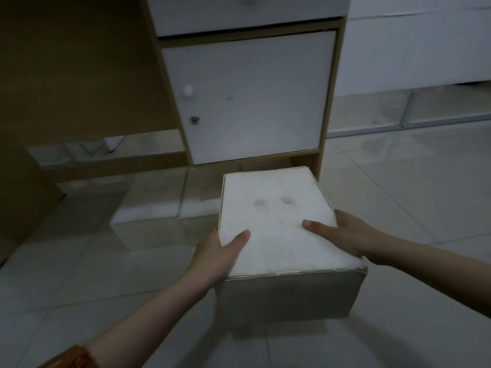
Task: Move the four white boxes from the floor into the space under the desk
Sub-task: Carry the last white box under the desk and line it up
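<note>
White rectangular cardboard box [279, 221], smudged on top, is clamped between left hand [215, 258] and right hand [353, 235] fingers.

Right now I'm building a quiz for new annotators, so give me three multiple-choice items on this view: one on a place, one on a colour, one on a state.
1. Where is the open space under the desk, relative to the cabinet door?
A. left
B. right
C. above

2. What colour is the top of the held box?
A. red
B. white
C. black

3. How is the box held?
A. left hand only
B. on the floor, untouched
C. both hands

Answers:
A, the dark recess lies left of the door.
B, its top face is white.
C, the left hand and right hand clasp opposite sides.
</note>
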Motion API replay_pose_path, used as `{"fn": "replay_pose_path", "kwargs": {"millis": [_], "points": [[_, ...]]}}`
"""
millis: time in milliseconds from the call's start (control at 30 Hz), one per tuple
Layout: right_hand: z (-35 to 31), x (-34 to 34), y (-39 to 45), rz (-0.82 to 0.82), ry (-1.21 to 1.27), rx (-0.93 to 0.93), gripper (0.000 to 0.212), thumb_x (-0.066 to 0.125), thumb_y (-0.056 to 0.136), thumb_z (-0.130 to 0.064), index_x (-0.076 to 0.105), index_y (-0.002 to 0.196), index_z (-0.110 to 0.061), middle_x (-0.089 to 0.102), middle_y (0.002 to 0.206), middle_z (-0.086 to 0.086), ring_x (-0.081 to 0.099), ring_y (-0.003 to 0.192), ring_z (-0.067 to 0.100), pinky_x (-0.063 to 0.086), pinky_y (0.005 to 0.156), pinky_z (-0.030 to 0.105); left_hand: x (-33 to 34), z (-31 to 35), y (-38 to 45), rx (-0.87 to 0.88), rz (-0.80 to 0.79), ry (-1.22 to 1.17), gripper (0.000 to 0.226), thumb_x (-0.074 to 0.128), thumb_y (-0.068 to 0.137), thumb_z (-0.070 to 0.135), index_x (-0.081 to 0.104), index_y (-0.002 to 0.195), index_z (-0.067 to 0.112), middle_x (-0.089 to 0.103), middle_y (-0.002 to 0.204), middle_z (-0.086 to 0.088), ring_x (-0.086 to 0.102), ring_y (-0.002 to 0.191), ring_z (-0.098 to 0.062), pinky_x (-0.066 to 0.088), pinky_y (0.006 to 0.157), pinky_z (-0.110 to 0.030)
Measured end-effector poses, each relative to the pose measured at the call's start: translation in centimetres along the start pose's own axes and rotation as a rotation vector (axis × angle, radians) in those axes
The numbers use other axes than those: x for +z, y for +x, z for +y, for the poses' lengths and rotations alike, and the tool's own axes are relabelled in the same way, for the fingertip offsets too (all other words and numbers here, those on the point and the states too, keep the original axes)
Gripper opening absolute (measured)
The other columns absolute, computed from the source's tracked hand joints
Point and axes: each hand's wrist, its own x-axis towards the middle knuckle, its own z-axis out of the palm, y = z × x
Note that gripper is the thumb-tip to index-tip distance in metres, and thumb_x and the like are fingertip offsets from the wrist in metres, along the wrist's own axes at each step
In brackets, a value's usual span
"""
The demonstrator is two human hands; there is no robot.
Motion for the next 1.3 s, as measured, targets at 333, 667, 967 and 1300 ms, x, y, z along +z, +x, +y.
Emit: {"fn": "replay_pose_path", "kwargs": {"millis": [333, 667, 967, 1300], "points": [[-9.1, 14.7, 2.2, -0.097, 0.012, -0.104, 0.045, 0.059, 0.068, -0.072, 0.047, 0.099, -0.042, 0.054, 0.084, -0.025, 0.054, 0.073, -0.002, 0.041, 0.045, 0.011, -15.2, -7.7, -1.7, -0.101, 0.243, -0.058, 0.033, 0.066, 0.080, 0.049, 0.064, 0.100, 0.023, 0.068, 0.101, 0.006, 0.066, 0.091, -0.014, 0.052, 0.081, -0.030], [-17.9, 26.2, 5.4, -0.253, -0.046, -0.220, 0.086, 0.056, 0.067, -0.076, 0.044, 0.131, -0.021, 0.057, 0.124, 0.000, 0.055, 0.093, 0.018, 0.042, 0.054, 0.021, -26.7, -12.2, -3.4, -0.193, 0.398, -0.110, 0.043, 0.065, 0.084, 0.045, 0.059, 0.117, 0.018, 0.067, 0.112, -0.002, 0.065, 0.100, -0.024, 0.051, 0.092, -0.038], [-20.3, 33.8, 10.4, -0.409, 0.009, -0.392, 0.062, 0.060, 0.076, -0.063, 0.059, 0.123, -0.022, 0.066, 0.119, -0.003, 0.062, 0.102, 0.016, 0.050, 0.086, 0.028, -31.1, -16.0, -1.9, -0.270, 0.519, -0.131, 0.041, 0.062, 0.085, 0.048, 0.050, 0.119, 0.029, 0.061, 0.089, 0.014, 0.060, 0.077, -0.005, 0.045, 0.057, -0.019], [-23.4, 39.0, 13.1, -0.466, -0.087, -0.364, 0.078, 0.057, 0.077, -0.066, 0.047, 0.131, -0.012, 0.060, 0.128, 0.006, 0.058, 0.113, 0.026, 0.050, 0.094, 0.039, -35.5, -19.9, -0.1, -0.317, 0.545, -0.137, 0.049, 0.059, 0.086, 0.049, 0.050, 0.128, 0.026, 0.063, 0.104, 0.008, 0.061, 0.084, -0.003, 0.046, 0.060, -0.018]]}}
